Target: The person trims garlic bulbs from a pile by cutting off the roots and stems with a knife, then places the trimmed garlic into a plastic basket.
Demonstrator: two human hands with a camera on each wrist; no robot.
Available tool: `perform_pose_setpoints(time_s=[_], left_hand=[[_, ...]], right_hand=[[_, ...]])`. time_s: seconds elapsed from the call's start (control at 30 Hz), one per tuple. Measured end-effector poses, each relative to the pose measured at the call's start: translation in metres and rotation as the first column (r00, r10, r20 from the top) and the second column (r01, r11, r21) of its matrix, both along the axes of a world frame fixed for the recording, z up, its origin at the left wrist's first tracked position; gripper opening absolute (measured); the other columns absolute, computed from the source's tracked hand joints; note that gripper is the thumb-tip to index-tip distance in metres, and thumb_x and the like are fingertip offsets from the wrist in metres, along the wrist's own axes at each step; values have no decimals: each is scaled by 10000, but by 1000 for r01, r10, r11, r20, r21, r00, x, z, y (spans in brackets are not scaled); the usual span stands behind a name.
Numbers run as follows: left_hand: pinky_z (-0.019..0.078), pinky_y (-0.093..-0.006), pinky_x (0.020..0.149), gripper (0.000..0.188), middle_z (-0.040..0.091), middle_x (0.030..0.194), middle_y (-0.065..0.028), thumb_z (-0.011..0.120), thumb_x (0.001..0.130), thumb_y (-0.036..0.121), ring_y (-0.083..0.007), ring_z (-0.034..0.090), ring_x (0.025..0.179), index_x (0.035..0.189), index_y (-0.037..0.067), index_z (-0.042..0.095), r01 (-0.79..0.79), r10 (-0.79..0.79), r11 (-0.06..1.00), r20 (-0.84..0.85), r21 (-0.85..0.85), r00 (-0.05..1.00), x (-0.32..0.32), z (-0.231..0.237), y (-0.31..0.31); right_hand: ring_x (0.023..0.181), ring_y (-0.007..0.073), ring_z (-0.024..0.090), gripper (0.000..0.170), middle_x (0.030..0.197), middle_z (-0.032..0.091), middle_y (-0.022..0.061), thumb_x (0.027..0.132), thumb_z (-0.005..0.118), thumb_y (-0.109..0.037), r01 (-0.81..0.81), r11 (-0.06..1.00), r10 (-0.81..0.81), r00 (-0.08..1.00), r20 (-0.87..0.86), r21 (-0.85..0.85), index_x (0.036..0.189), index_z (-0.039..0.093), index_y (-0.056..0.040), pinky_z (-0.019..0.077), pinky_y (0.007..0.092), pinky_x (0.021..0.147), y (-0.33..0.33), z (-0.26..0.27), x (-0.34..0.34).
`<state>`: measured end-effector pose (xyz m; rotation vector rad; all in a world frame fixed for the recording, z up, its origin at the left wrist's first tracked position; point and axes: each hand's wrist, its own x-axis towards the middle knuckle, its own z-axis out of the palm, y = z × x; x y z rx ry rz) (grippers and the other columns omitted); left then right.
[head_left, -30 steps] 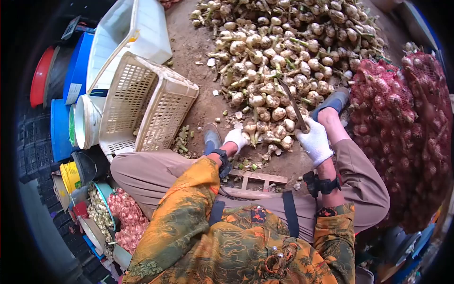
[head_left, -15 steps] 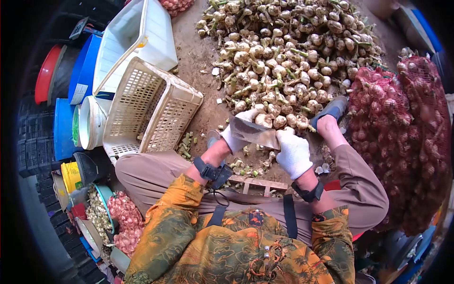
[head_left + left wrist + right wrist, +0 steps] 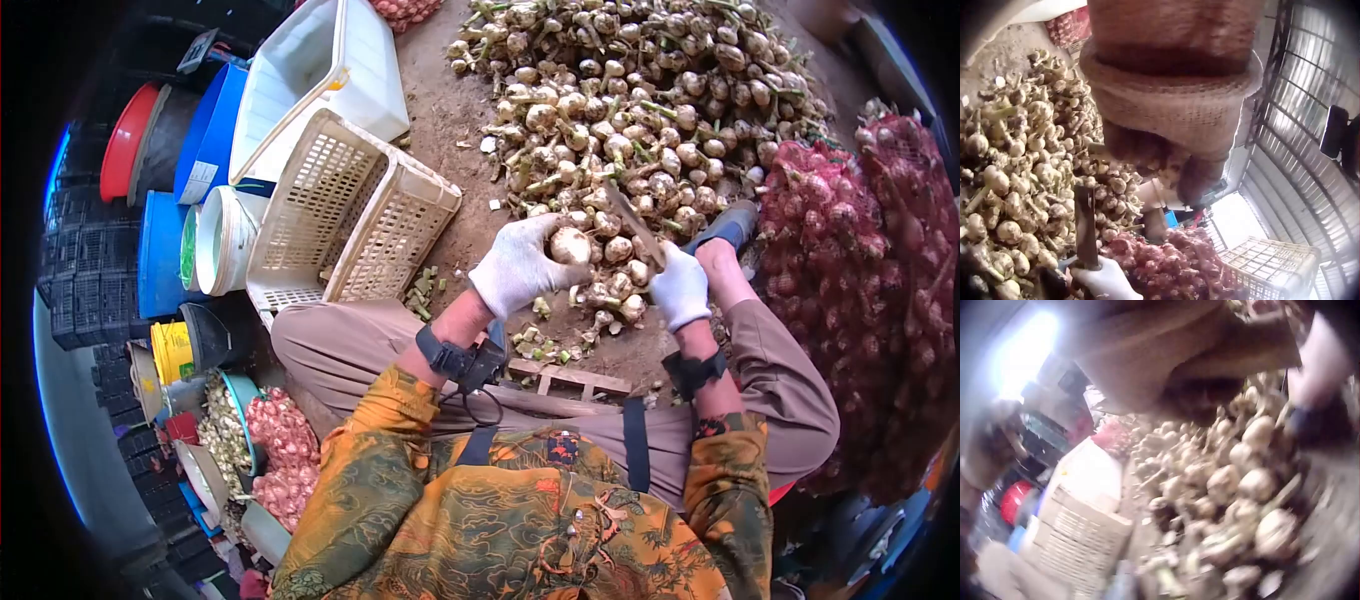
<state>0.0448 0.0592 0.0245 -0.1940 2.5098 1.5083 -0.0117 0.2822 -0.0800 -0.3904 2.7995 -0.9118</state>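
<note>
Gloved hands (image 3: pixel 518 267) bend inward, left gripping garlic (image 3: pixel 571 246), right a knife (image 3: pixel 636 224).

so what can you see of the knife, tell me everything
The knife is gripped in the white-gloved right hand, fingers curled round its handle end, which they mostly hide. The blade is long, flat and straight-sided, brownish grey to dark, like dull or dirty metal. From the head view it is seen nearly edge-on, slanting forward over the garlic heap; the left wrist view shows its broad side and a squared-off tip. Whether it touches any bulbs, I cannot tell.
</note>
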Motion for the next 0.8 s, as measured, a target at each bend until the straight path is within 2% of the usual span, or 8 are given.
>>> perform_pose_setpoints(time_s=[0.1,0.17,0.2,0.23,0.3,0.5,0.67,0.8], left_hand=[[505,-307,795,430,660,913,-67,778,686,175,-176,640,861,1054,7,632,0,-25,980,-126,-198,992,-7,-19,-3],[506,-314,787,378,661,897,-72,763,707,178,-202,649,854,1019,8,634,15,104,971,-481,237,870,-1,-139,-20],[506,-303,773,403,656,892,-46,768,689,184,-170,635,824,1032,11,646,167,-289,938,-420,-304,860,-10,-41,-12],[506,-303,773,403,656,892,-46,768,689,184,-170,635,824,1032,11,646,171,-291,938,-415,-303,862,-9,-22,-6],[516,-290,763,495,660,899,-81,798,641,242,-155,632,810,1070,49,644,13,-12,1000,26,-27,1000,-6,-6,-1],[508,-264,776,550,649,967,-76,818,626,205,-133,618,859,1095,-5,623,-100,97,989,31,108,995,-8,-10,-8],[505,-254,762,425,632,935,-63,732,727,130,-124,621,831,1090,12,544,-273,161,566,221,778,962,-9,-22,-9],[507,-265,687,468,637,882,-40,683,763,115,-109,613,733,1187,-8,527,-221,27,778,320,589,947,-15,-24,7]], right_hand=[[807,361,634,248,846,649,157,696,593,-59,-214,966,173,951,-255,-142,942,607,-85,509,442,691,-24,52,22],[817,355,636,278,859,647,147,689,583,-47,-324,946,316,921,-227,1,961,607,-97,511,433,699,-31,59,35],[801,352,643,261,834,650,151,697,587,-42,-317,948,317,927,-199,29,954,611,-86,514,437,697,-32,54,37],[801,352,643,261,834,650,151,697,587,-42,-315,949,315,929,-194,28,954,611,-86,514,437,697,-30,43,38],[788,349,646,238,828,654,166,717,581,-38,-129,991,123,981,-150,-26,949,618,-75,516,439,700,-18,13,27],[754,347,647,145,790,650,199,752,622,-77,42,999,-42,999,-17,23,892,630,-39,511,414,660,-5,-9,1],[737,243,632,179,829,636,135,746,660,-43,-34,847,136,979,155,-530,922,630,-26,487,320,661,-19,24,14],[809,341,630,200,872,631,159,743,650,-33,-169,825,146,986,-85,-539,938,616,-11,506,370,711,-26,29,18]])
